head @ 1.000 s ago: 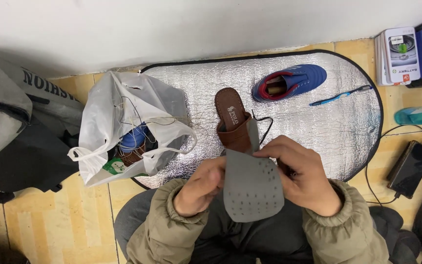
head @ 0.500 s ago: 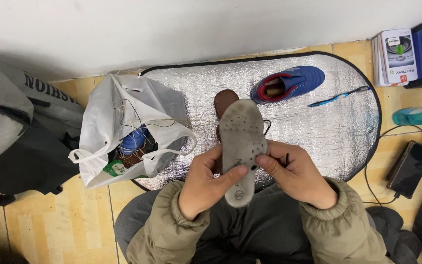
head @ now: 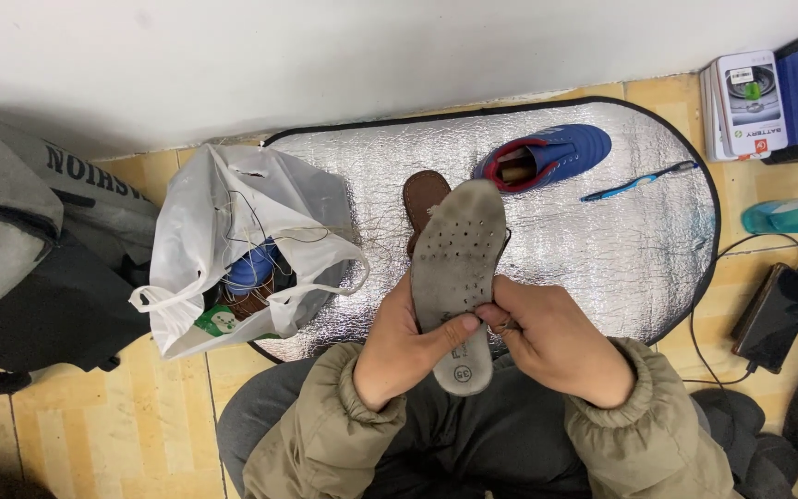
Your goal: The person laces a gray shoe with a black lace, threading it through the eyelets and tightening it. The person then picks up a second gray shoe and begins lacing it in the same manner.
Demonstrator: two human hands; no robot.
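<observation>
Head view: a grey, perforated insole (head: 455,277) is held upright in front of the person's lap, toe end toward twelve o'clock and heel end toward six. The left hand (head: 397,340) grasps it from nine o'clock, thumb laid across the face near the heel and fingers behind. The right hand (head: 551,340) pinches the opposite edge from three o'clock; something small and dark sits between those fingers, too small to make out. Both grips are closed on the insole.

It looks thin, light and bendable, a foam or fabric sheet that would flop if held by the toe alone, so the narrow waist just above the heel, where both hands already pinch, seems the firmest place to hold. The worn, dotted face looks matt rather than slippery, and nothing suggests it is fragile.

Behind the insole's toe a brown sandal (head: 422,201) lies on a silver foil mat (head: 602,249) spread on the floor. At one o'clock rests a blue shoe (head: 547,152), with a blue toothbrush (head: 637,181) just beside it. At nine o'clock stands an open white plastic bag (head: 233,231), and farther left a grey backpack (head: 20,249).
</observation>
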